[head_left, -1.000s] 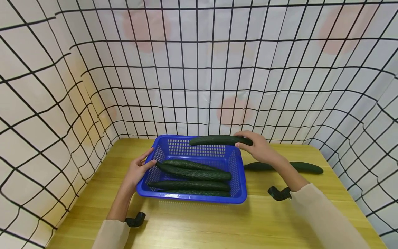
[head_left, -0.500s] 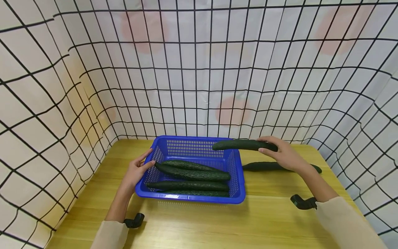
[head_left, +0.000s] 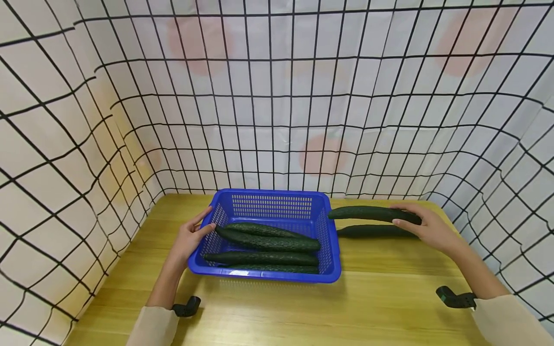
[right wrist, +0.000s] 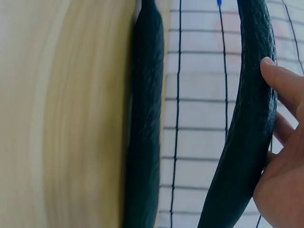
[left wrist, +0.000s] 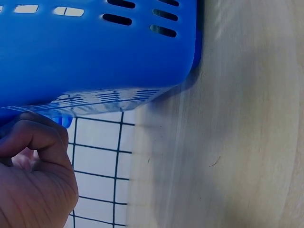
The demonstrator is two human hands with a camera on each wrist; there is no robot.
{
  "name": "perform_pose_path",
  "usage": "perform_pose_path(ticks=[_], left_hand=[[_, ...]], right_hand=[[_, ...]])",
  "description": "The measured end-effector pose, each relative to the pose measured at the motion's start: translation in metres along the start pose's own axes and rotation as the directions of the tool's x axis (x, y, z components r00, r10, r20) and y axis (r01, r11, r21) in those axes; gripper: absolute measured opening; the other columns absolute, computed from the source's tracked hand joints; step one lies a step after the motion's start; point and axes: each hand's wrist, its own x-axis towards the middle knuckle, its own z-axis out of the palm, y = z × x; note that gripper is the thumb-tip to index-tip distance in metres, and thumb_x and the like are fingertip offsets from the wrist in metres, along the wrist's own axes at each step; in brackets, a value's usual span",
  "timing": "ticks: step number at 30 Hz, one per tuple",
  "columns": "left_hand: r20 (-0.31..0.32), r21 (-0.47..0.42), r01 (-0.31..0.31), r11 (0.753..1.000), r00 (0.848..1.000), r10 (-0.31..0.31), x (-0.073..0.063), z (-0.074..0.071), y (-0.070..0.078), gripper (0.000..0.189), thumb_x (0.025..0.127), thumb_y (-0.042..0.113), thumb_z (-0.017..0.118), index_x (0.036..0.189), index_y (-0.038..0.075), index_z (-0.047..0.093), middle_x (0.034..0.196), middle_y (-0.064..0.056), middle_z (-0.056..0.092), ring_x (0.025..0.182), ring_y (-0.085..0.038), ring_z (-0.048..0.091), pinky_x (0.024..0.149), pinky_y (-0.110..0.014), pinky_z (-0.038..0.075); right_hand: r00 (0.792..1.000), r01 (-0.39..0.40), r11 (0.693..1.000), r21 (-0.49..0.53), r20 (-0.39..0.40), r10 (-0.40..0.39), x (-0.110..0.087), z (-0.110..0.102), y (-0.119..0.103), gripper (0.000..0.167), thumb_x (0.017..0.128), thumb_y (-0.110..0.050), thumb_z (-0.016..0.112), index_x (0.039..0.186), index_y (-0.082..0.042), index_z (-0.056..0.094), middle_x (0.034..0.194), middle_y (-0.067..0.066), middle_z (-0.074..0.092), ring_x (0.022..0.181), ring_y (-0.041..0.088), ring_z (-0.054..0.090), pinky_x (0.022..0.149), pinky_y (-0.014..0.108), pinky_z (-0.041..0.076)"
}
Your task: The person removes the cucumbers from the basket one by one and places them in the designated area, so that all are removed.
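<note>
My right hand (head_left: 428, 226) grips a long dark-green cucumber (head_left: 368, 213) near its right end, thumb in front and fingers behind. It hangs level above the table, right of the blue basket (head_left: 277, 275). Below it a second cucumber (head_left: 368, 231) lies on the table; the right wrist view shows the held cucumber (right wrist: 247, 118) apart from the lying one (right wrist: 145, 114). My left hand (head_left: 190, 238) pinches the basket's left rim, thumb inside; its curled fingers show beside the basket wall (left wrist: 95, 57). Several cucumbers (head_left: 268, 240) lie crosswise in the basket's front half.
A wooden table (head_left: 277, 317) bears everything. White walls with a black grid (head_left: 277, 110) enclose the back and both sides. A black wrist camera (head_left: 188, 306) sits at the left cuff, another wrist camera (head_left: 454, 298) at the right.
My right hand has carried its cucumber rightward and slightly down, from over the basket's back rim to above the lying cucumber. The left hand and basket stay in place.
</note>
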Motion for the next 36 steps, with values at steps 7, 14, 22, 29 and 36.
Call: perform_pose_path(ticks=[7,14,22,29,36], left_hand=[[0.001,-0.019,0.014,1.000,1.000,-0.014,-0.003,-0.004,0.001,0.064,0.101,0.028,0.069,0.159,0.031,0.042,0.128,-0.025,0.069,0.090,-0.028,0.077,0.074,-0.041,0.065],[-0.013,-0.001,0.018,1.000,1.000,-0.018,0.000,-0.004,0.001,0.064,0.100,0.031,0.070,0.158,0.032,0.043,0.130,-0.026,0.068,0.089,-0.030,0.077,0.072,-0.041,0.065],[-0.010,-0.003,0.015,1.000,1.000,-0.015,0.000,-0.002,0.004,0.064,0.100,0.029,0.070,0.158,0.033,0.043,0.127,-0.025,0.070,0.087,-0.028,0.077,0.072,-0.041,0.065],[0.004,-0.003,0.009,1.000,1.000,-0.009,0.000,-0.002,0.005,0.064,0.101,0.029,0.068,0.159,0.032,0.041,0.127,-0.024,0.070,0.087,-0.026,0.077,0.073,-0.041,0.065],[-0.007,-0.002,0.027,1.000,1.000,-0.027,0.000,-0.001,0.002,0.064,0.101,0.028,0.069,0.158,0.032,0.042,0.125,-0.025,0.071,0.086,-0.028,0.077,0.072,-0.042,0.065]], right_hand=[[0.999,-0.040,0.999,0.020,0.024,0.040,-0.012,-0.007,0.024,0.048,0.103,-0.030,0.065,0.146,-0.010,0.054,0.151,0.026,0.047,0.140,0.056,0.035,0.102,0.075,0.032],[0.999,-0.023,1.000,-0.017,0.047,0.024,-0.021,-0.001,0.045,0.046,0.100,-0.030,0.070,0.141,-0.015,0.059,0.150,0.023,0.051,0.135,0.051,0.040,0.100,0.070,0.037],[0.996,-0.007,1.000,-0.009,0.084,0.008,-0.026,0.015,0.065,0.043,0.099,-0.029,0.070,0.139,-0.016,0.062,0.148,0.026,0.053,0.136,0.054,0.040,0.100,0.071,0.037],[0.993,-0.046,0.999,0.005,0.106,0.045,-0.026,0.023,0.072,0.045,0.099,-0.030,0.071,0.140,-0.013,0.061,0.150,0.028,0.050,0.137,0.058,0.037,0.097,0.073,0.038],[0.995,-0.055,0.997,-0.054,0.077,0.060,-0.027,0.035,0.081,0.046,0.098,-0.034,0.072,0.139,-0.017,0.063,0.148,0.026,0.053,0.133,0.055,0.044,0.096,0.071,0.043]])
